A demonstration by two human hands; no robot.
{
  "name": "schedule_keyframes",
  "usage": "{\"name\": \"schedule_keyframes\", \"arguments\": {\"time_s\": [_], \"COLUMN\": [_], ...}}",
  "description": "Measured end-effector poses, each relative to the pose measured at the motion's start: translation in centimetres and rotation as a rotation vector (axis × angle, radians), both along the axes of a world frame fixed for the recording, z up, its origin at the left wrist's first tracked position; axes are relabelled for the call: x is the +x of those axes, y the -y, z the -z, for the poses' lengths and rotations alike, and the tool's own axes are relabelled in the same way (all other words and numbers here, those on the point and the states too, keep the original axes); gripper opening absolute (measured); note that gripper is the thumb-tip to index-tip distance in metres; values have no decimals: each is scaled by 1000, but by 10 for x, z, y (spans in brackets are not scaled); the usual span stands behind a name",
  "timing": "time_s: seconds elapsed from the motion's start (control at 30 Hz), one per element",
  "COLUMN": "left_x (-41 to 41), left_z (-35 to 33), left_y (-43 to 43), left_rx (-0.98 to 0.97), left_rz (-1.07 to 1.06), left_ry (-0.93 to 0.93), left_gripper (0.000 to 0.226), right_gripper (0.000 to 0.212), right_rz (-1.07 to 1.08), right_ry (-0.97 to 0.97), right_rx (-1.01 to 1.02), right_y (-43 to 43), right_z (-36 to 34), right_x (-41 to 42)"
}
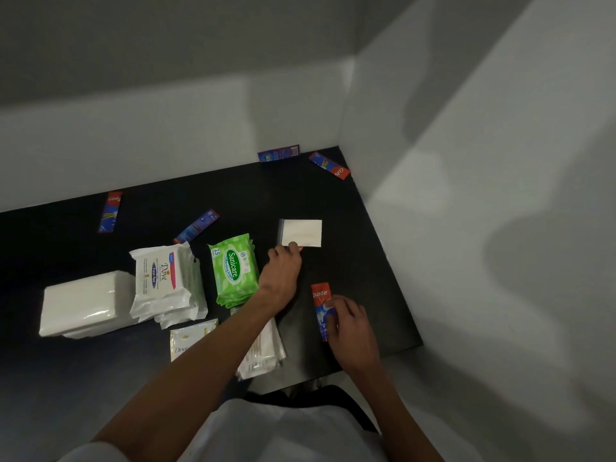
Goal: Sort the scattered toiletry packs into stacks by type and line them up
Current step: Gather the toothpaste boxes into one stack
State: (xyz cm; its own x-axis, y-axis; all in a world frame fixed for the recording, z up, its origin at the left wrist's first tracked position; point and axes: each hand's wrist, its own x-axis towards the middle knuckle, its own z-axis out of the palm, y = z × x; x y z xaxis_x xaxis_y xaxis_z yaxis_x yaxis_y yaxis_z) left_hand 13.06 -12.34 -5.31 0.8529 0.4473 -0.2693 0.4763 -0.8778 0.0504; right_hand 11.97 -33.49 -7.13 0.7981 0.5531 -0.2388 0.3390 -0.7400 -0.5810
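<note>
Nearest me, under the left forearm, a clear cotton-bud pack stack (263,353) and a gold Dove sachet (188,338) lie at the front of the counter (50,378). Behind them stand sorted piles: white tissue packs (83,303), Dove wipes (163,283), green Sanicare wipes (235,270). The left hand (283,270) pinches the near edge of a white zip pouch (301,232); the right hand (350,323) grips a red Colgate sachet (321,310). Four toothpaste sachets lie loose: far left (110,211), centre (196,226), and two by the back wall (278,153) (330,165). I'd call it roughly half done.
</note>
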Motion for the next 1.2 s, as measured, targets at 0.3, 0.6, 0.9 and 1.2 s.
{"name": "schedule_keyframes", "arguments": {"time_s": [0.3, 0.6, 0.9, 1.2], "left_x": [-21, -69, -73, -50], "left_z": [-32, -22, -23, 8], "left_y": [6, 52, 57, 54], "left_rx": [-109, -103, -524, -809], "left_rz": [-25, 403, 100, -429], "left_ry": [317, 513, 592, 378], "left_gripper": [20, 30, 20, 27], "right_gripper": [16, 21, 21, 15], "right_rz": [237, 605, 540, 310], "right_ry": [-182, -838, -682, -257], "right_rx": [239, 725, 613, 300], "right_y": [-4, -19, -10, -9], "right_z": [-18, -33, -23, -2], "right_x": [17, 44, 49, 29]}}
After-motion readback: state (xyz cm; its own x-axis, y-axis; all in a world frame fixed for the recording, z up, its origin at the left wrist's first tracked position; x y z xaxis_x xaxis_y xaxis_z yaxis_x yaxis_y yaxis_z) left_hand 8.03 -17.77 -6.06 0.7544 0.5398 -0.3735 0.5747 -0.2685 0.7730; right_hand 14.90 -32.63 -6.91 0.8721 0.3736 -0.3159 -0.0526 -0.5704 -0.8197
